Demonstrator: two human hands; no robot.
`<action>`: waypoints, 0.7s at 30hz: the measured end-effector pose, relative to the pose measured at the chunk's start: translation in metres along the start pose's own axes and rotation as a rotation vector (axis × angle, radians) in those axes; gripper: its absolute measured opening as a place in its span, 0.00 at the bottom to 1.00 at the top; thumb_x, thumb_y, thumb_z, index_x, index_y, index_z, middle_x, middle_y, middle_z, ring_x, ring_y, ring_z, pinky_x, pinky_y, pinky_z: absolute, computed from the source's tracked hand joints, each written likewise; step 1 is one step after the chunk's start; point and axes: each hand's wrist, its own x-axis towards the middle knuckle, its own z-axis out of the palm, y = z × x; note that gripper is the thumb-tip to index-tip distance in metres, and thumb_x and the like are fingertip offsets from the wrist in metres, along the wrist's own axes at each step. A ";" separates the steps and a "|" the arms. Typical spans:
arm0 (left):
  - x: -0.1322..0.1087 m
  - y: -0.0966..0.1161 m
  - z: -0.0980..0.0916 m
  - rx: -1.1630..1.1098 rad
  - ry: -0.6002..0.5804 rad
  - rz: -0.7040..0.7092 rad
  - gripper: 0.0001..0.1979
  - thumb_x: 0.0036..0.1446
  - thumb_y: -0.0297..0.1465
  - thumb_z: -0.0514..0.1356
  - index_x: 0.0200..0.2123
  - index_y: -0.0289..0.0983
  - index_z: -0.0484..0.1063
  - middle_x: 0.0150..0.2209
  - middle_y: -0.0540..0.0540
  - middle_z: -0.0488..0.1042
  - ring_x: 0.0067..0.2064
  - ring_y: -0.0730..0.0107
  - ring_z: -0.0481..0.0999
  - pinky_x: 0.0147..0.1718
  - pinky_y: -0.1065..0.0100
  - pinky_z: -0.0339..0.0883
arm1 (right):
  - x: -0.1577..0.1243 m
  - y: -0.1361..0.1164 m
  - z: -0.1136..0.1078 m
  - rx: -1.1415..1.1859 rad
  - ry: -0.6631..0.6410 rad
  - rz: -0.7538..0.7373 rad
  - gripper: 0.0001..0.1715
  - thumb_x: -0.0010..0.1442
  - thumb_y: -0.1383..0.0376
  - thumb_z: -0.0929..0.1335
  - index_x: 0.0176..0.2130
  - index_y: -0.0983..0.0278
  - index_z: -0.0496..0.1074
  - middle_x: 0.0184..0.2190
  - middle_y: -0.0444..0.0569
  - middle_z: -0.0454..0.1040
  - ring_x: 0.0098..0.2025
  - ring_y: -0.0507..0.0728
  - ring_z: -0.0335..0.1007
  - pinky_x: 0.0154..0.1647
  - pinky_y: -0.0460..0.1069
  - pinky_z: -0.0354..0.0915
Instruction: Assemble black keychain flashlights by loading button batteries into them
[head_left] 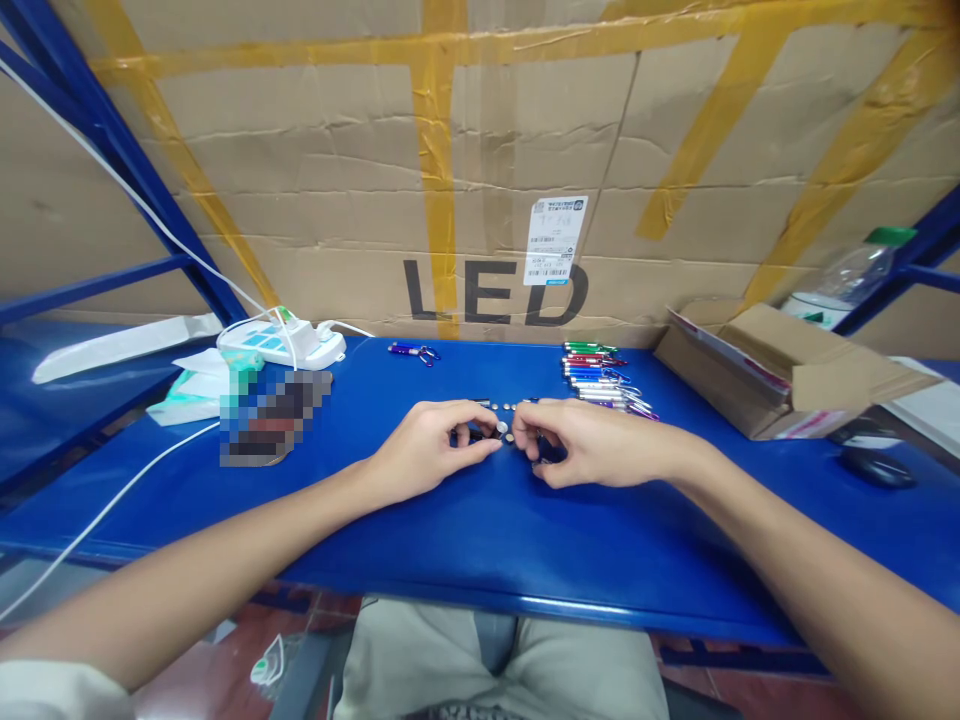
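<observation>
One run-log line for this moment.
left hand: silvery disc at fingertips | right hand: fingers curled, contents unclear | between: small round pieces on blue table | beyond: colored pen-shaped items

Both hands (431, 450) are near small discs (510, 438) on a blue table (480, 540).

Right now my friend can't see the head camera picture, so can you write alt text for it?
A left hand and a right hand nearly meet over a blue table, with small round shiny pieces between them. Beyond the right hand lies a row of slim coloured tubes; behind the table stands cardboard marked LED.
</observation>
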 end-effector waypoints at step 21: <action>0.000 0.002 -0.001 -0.023 -0.044 -0.015 0.09 0.67 0.32 0.68 0.48 0.37 0.82 0.39 0.49 0.83 0.29 0.77 0.73 0.32 0.74 0.67 | 0.004 0.003 0.004 0.009 0.216 -0.022 0.15 0.57 0.73 0.70 0.43 0.60 0.69 0.40 0.44 0.76 0.40 0.56 0.69 0.40 0.49 0.62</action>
